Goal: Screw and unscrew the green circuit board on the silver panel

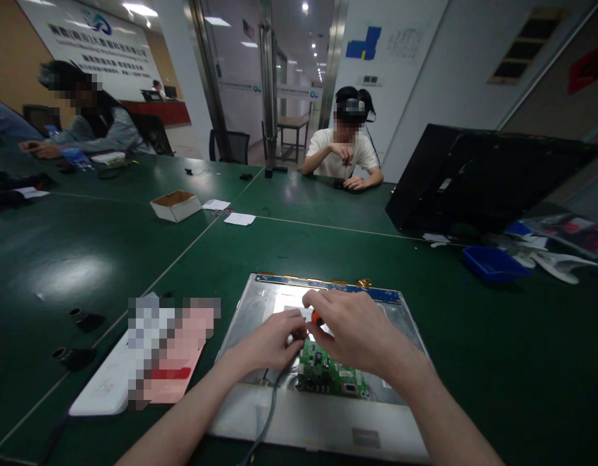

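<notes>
A flat metal display panel [250,304] lies on the table in front of me, with a green circuit board [323,372] on its back. Over the board's upper edge, my right hand [360,327] is closed around an orange-handled screwdriver [317,318]; only the handle's end shows, and the shaft is hidden. My left hand [277,340] is beside it at the board's upper left corner, fingers pinched together. What they hold, if anything, is hidden. A grey cable [270,414] runs from near the board toward the front edge. Along the panel's far edge sits a narrow blue circuit strip [328,286].
To the left lie a white phone-like slab [102,382] and a pink one [175,382]. Farther off are an open box [175,207], a blue tray [496,264] and a large black screen housing [474,181]. Two people [345,152] sit around the table.
</notes>
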`<state>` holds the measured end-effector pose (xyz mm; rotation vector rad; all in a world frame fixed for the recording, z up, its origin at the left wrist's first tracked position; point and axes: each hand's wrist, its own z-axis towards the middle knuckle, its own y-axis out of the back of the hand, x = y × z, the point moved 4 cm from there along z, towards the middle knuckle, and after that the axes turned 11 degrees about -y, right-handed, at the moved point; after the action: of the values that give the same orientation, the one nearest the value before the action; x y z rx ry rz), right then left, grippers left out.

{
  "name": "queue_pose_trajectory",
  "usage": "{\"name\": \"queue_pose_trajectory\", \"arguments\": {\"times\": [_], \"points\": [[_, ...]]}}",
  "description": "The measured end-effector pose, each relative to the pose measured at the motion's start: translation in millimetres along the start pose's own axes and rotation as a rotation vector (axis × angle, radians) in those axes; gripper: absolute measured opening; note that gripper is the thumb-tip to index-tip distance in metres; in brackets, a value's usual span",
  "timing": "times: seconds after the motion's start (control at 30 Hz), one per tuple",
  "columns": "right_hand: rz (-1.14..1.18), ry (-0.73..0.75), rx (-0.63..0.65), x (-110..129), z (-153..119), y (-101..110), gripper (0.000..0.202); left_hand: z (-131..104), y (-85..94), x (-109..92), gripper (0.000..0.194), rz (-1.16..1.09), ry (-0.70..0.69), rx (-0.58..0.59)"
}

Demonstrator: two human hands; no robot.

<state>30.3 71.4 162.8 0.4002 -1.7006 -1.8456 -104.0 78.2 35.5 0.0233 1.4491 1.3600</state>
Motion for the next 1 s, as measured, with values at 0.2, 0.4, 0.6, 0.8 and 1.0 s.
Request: {"name": "queue_pose_trajectory", "arguments": {"times": [0.2, 0.4, 0.6, 0.8, 1.0], "points": [[-0.008, -0.025, 0.014, -1.2, 1.1, -0.8, 0.011, 0.2, -0.8, 0.6, 0.011, 0.000, -0.021, 0.004], [0.003, 0.003, 0.018, -1.7, 2.7, -2.3, 0.009, 0.3, -0.1, -1.3, 0.015, -0.004, -0.042, -0.017], [0.004, -0.008, 0.015, -3.6, 3.1, -3.2, 0.010, 0.1, 0.5, -1.4, 0.018, 0.006, -0.036, -0.003], [0.014, -0.016, 0.011, -5.9, 2.3, -1.7, 0.007, -0.1, -0.2, -0.9, 0.021, 0.013, -0.037, -0.013], [0.016, -0.008, 0.024, -6.2, 3.1, -1.7, 0.009, 0.0, -0.8, -0.1, 0.019, 0.013, -0.052, -0.016]]}}
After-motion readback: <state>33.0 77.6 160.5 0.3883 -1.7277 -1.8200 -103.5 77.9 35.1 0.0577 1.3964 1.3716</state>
